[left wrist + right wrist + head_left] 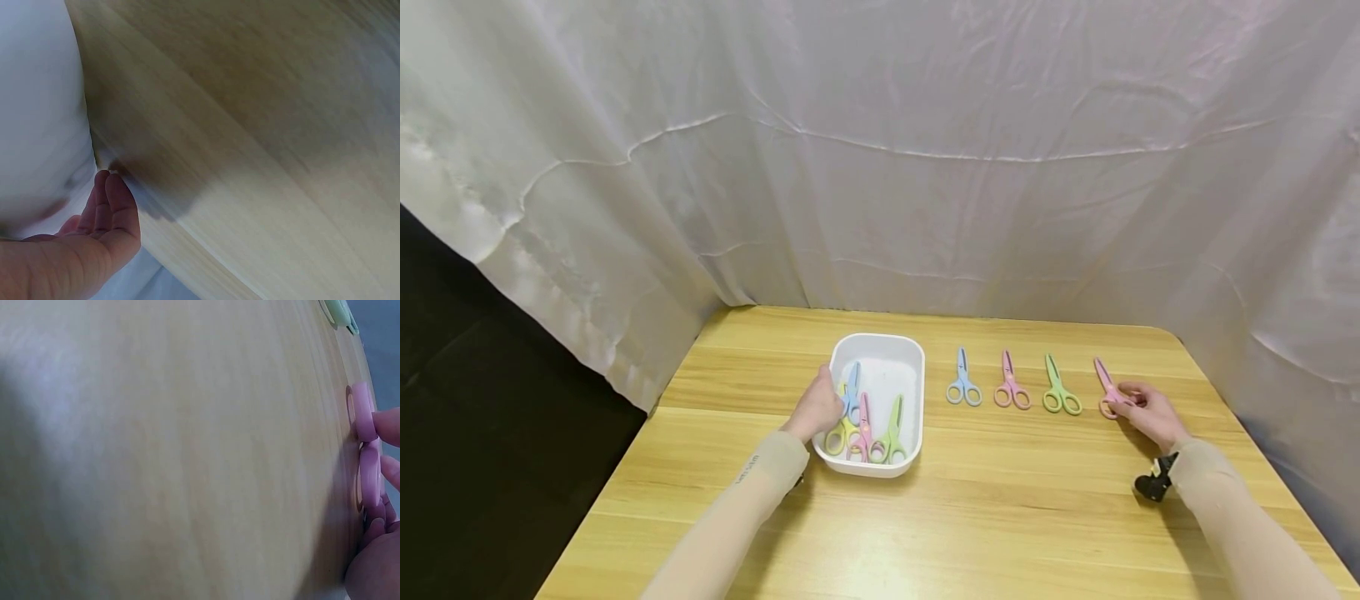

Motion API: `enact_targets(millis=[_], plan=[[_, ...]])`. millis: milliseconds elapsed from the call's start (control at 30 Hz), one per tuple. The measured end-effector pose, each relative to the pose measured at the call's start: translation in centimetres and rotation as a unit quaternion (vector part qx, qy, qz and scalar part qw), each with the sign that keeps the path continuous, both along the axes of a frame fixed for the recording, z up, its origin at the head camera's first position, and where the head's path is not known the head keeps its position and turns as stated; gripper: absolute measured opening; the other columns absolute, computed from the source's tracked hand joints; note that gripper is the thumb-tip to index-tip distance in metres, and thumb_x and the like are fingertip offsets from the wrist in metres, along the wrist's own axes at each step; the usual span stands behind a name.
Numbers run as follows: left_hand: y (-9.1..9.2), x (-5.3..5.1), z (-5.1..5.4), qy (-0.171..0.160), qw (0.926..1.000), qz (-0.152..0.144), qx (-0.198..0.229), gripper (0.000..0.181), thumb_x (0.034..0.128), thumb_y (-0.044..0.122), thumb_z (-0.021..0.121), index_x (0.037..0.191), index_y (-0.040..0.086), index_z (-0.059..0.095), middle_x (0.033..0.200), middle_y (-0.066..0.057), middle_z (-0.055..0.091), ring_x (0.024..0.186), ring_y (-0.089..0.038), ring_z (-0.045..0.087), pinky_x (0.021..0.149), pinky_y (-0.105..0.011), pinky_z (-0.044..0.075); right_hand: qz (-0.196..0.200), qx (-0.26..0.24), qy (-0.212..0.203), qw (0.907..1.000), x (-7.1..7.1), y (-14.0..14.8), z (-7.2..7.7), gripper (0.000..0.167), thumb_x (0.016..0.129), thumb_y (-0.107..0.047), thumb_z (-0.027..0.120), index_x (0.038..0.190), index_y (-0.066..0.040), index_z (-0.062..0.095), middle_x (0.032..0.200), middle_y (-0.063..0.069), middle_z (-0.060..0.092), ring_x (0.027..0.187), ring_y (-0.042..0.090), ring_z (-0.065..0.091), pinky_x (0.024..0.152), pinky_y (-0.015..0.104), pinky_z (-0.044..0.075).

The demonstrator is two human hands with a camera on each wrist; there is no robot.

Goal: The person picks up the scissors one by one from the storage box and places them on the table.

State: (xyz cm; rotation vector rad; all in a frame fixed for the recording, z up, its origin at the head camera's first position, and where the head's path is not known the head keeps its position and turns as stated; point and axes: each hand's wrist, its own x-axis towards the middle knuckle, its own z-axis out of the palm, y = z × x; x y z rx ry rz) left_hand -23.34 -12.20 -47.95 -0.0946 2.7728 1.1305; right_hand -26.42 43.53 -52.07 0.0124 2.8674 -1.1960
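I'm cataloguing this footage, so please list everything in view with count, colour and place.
Tray: 1, white, on the table, left of the row
Blue scissors: 2, blue, one in tray, one leftmost in row
Pink scissors: 3, pink, one in tray, second and far right in row
Green scissors: 2, green, one in tray, third in row
Yellow scissors: 1 visible, yellow, in tray
Table: 1, wood-toned, underneath
Cloth: count unclear, pale, around the table
Left hand: 1, bare, holding the tray's left side
Right hand: 1, bare, at the far-right handles
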Motion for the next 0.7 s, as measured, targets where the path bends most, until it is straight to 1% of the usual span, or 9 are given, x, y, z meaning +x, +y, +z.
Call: enact_targets(millis=[133,267,333,433,533,600,700], plan=[[0.0,0.0,-0.1,0.001,1.0,0.001,-0.008,0.064,0.0921,-0.003,0.045,0.152,-0.005,0.022,0.119,-0.022,0.058,0.097,-0.028,0.061,0.094,-0.044,0.058,0.002,-0.003,0.004,1.0,0.1,0.0,0.1,0.065,0.098,-0.028,0.062,0.142,0.015,0.04,0.113,0.024,0.057,0.081,-0.005,0.045,0.069,0.013,0.04],[0.0,0.0,-0.1,-0.004,1.0,0.004,-0.002,0.065,0.0925,-0.002,0.045,0.153,-0.004,0.021,0.12,-0.022,0.057,0.095,-0.026,0.061,0.092,-0.043,0.058,0.003,0.0,-0.002,1.0,0.1,0.1,0.2,0.068,0.099,-0.032,0.06,0.144,0.014,0.039,0.121,0.03,0.054,0.085,-0.003,0.045,0.07,0.012,0.039],[0.0,-0.1,-0.1,-0.008,0.9999,0.006,0.002,0.066,0.0925,-0.003,0.045,0.153,-0.004,0.02,0.12,-0.021,0.057,0.094,-0.026,0.061,0.091,-0.042,0.059,0.002,-0.005,-0.01,0.9999,0.1,0.1,0.2,0.069,0.1,-0.034,0.059,0.145,0.013,0.038,0.124,0.03,0.052,0.087,-0.001,0.045,0.071,0.013,0.04],[0.1,-0.1,-0.1,-0.014,0.9998,0.007,0.008,0.068,0.0929,-0.004,0.045,0.155,-0.003,0.017,0.121,-0.021,0.057,0.095,-0.026,0.061,0.091,-0.042,0.059,-0.019,-0.03,-0.024,0.9991,0.0,0.1,0.2,0.07,0.1,-0.036,0.058,0.147,0.011,0.036,0.117,0.023,0.053,0.087,0.001,0.046,0.07,0.016,0.042],[0.1,-0.1,-0.2,-0.023,0.9996,0.01,0.012,0.071,0.0941,-0.003,0.044,0.158,-0.002,0.013,0.126,-0.022,0.056,0.098,-0.026,0.061,0.095,-0.043,0.058,-0.057,-0.062,-0.026,0.9961,-0.1,0.0,0.4,0.069,0.1,-0.036,0.056,0.149,0.01,0.035,0.106,0.007,0.054,0.083,0.001,0.048,0.068,0.019,0.046],[0.2,-0.1,-0.2,-0.027,0.9995,0.013,0.015,0.072,0.0949,-0.002,0.044,0.159,-0.001,0.011,0.129,-0.022,0.055,0.1,-0.026,0.061,0.097,-0.043,0.057,-0.078,-0.08,-0.02,0.9935,-0.2,-0.3,0.7,0.067,0.101,-0.034,0.055,0.15,0.008,0.035,0.1,-0.001,0.053,0.081,0.001,0.05,0.065,0.021,0.048],[0.1,-0.1,-0.1,-0.024,0.9995,0.013,0.014,0.071,0.0948,-0.003,0.043,0.158,-0.001,0.011,0.132,-0.023,0.054,0.102,-0.028,0.061,0.098,-0.044,0.057,-0.103,-0.09,0.003,0.9906,-0.3,-1.1,1.5,0.063,0.1,-0.031,0.053,0.149,0.005,0.038,0.097,-0.008,0.051,0.082,0.002,0.048,0.066,0.02,0.047]])
